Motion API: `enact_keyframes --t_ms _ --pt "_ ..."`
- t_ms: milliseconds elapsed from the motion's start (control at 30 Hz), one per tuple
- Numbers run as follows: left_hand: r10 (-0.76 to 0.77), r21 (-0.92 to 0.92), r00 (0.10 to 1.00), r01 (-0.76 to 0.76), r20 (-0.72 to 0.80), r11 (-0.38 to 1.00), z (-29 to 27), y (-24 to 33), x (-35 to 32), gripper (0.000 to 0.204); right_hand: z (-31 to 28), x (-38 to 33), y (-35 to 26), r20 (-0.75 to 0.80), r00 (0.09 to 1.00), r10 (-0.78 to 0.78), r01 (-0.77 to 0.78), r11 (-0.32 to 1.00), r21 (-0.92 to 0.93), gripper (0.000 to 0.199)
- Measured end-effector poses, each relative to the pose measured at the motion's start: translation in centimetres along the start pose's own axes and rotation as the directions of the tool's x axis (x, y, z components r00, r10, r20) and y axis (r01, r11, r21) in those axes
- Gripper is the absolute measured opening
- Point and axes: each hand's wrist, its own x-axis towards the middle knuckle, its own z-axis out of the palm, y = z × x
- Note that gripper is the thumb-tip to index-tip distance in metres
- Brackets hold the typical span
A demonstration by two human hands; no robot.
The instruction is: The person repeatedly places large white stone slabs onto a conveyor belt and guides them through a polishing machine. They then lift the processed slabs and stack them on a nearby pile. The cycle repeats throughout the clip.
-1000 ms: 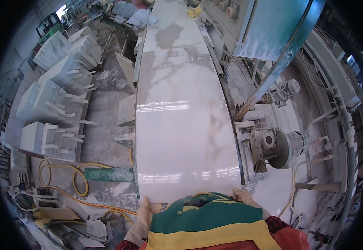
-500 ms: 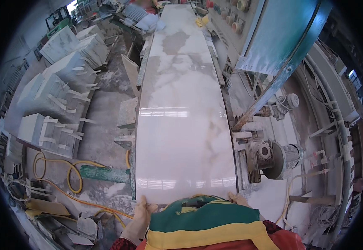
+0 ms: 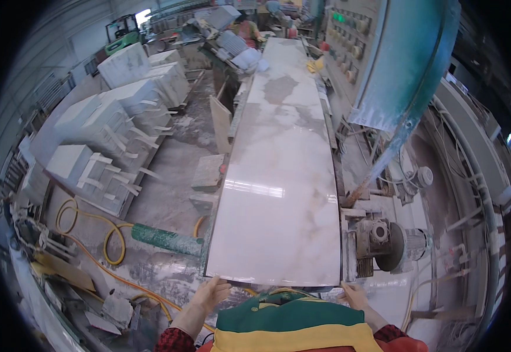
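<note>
A long, polished white stone slab (image 3: 279, 234) with beige and grey veining lies flat on a narrow conveyor line running away from me. At its near left corner, my left hand (image 3: 207, 296) is closed on the edge, thumb at the top and fingers bent beneath. My right hand (image 3: 356, 297) grips the near right corner in the same way, its fingers partly hidden by the slab and my apron. The green and yellow apron (image 3: 290, 314) covers my front, just short of the slab's near edge.
Strapped stacks of white slabs (image 3: 109, 123) stand on the left. A yellow hose (image 3: 114, 246) loops over the floor beside a green roller (image 3: 164, 239). A motor (image 3: 393, 240) and a blue-green cabinet (image 3: 405, 64) flank the line's right side. Another person (image 3: 246, 29) is at the far end.
My view has tilted up and shifted left, so more of the far end shows. Both hands remain at the slab's near corners; the right one is less covered by my apron.
</note>
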Motion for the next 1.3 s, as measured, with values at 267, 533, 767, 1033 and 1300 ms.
enact_keyframes --t_ms 267,533,767,1033,1300 --pt "0.06 -0.242 0.998 -0.055 0.014 0.969 -9.3 -5.8 -1.6 0.051 13.1 1.9 -12.7 0.474 0.673 -0.568 0.732 0.603 -0.316 0.021" --pt "0.16 -0.231 0.974 -0.195 -0.161 0.953 -12.0 -8.9 -7.2 0.051 33.7 5.6 -13.3 0.652 0.023 -0.758 0.985 -0.095 -0.145 0.042" --pt "0.103 -0.384 0.838 -0.35 -0.536 0.854 -16.1 -16.3 -15.8 0.051 32.8 3.6 -15.0 0.71 -0.075 -0.7 0.973 -0.207 -0.101 0.042" --pt "0.079 -0.395 0.766 -0.414 -0.638 0.82 -22.0 -18.4 -18.1 0.035 27.7 5.2 -12.7 0.757 0.015 -0.653 0.973 -0.163 -0.16 0.037" --pt "0.256 -0.193 0.535 -0.644 -0.805 0.74 -30.6 -20.8 -22.8 0.021 13.7 4.7 -9.7 0.661 0.204 -0.722 0.903 -0.123 -0.413 0.037"
